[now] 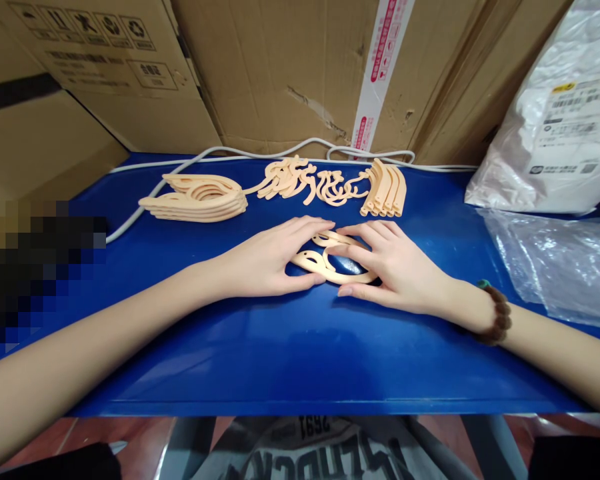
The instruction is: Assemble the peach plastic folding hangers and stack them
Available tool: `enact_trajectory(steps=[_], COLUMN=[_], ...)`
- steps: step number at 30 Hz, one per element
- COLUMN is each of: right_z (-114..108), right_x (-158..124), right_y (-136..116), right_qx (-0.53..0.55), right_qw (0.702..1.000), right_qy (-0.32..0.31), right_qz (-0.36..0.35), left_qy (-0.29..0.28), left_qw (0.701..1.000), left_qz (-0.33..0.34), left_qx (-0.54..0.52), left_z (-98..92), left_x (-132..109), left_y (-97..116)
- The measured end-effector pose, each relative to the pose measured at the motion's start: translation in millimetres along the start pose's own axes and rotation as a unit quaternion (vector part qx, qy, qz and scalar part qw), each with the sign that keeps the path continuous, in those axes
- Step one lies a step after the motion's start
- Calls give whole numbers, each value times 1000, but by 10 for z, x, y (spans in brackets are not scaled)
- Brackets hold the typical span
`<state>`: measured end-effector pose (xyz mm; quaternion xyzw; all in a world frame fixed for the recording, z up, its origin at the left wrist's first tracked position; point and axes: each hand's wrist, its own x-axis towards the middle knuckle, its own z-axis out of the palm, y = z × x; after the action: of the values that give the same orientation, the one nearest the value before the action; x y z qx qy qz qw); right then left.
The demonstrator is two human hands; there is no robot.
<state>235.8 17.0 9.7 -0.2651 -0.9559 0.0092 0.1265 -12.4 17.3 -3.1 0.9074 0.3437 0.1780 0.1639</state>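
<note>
A beige plastic frame (337,275) with rounded openings lies on the blue table; it looks like part of a folding clothes hanger. My left hand (267,260) holds its left end, thumb on the near edge and fingers over the far edge. My right hand (397,263) curves around the right end, its index finger across the large opening and its thumb along the near side. The fingers cover parts of the frame's ends. Behind my left hand is a stack of similar beige frames (200,208).
Behind my hands lie a pile of beige hook-shaped pieces (287,179), smaller curved pieces (333,188) and a row of curved arms (385,190). A white cable (280,151) runs before the cardboard boxes (280,73). At right are a white parcel bag (545,127) and clear plastic (560,260).
</note>
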Motion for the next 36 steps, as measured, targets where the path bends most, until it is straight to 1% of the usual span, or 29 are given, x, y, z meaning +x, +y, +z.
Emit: enact_trajectory(steps=[3,7,11,15,22,27,36], right_z=[3,13,29,45,41,28,32], right_x=[0,3,2,-3,-22,-18,-26], right_y=[5,9,9,10,8,9,18], right_qx=[2,9,17,13,19,41,37], right_qw=[1000,1000,1000,999,998,995,995], right_qy=[-2,-2,22,40,40,54,84], right_qz=[-3,0,10,32,45,71,50], left_qy=[-7,-5,-3,-2,-24,-12,-14], left_qw=[1000,1000,1000,999,997,995,996], left_qz=[-9,13,21,8,-22,-9,-1], left_qx=[2,2,14,32,65,103,91], left_z=[-2,-6,-31,-83,-172,-236,-249], left_x=[-5,6,20,22,8,1,-5], left_y=[-6,-15,-23,-22,5,61,143])
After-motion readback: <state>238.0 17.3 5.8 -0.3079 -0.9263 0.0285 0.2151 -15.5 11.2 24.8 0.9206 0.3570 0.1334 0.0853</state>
